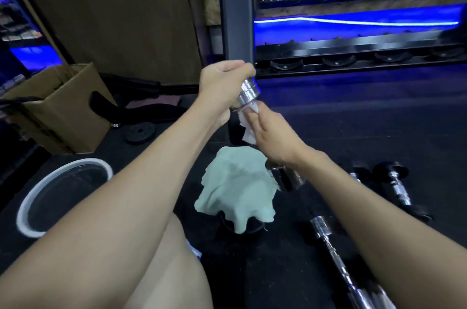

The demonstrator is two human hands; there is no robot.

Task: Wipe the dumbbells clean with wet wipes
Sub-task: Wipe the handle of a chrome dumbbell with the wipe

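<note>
A small chrome dumbbell (249, 94) is held up in the air, tilted, in the middle of the head view. My left hand (225, 81) grips its upper end from above. My right hand (271, 132) is wrapped round the handle with a white wet wipe (246, 132) pressed against the metal; the wipe's loose end hangs below my fingers. The dumbbell's lower chrome end (284, 178) shows under my right wrist. The handle itself is hidden by my right hand.
A pale green cloth (235, 190) lies draped over a dark object on the black floor below. A white-rimmed basin (63, 195) stands at left, a cardboard box (58, 109) behind it. More chrome dumbbells (396, 187) and a bar (336, 253) lie at right.
</note>
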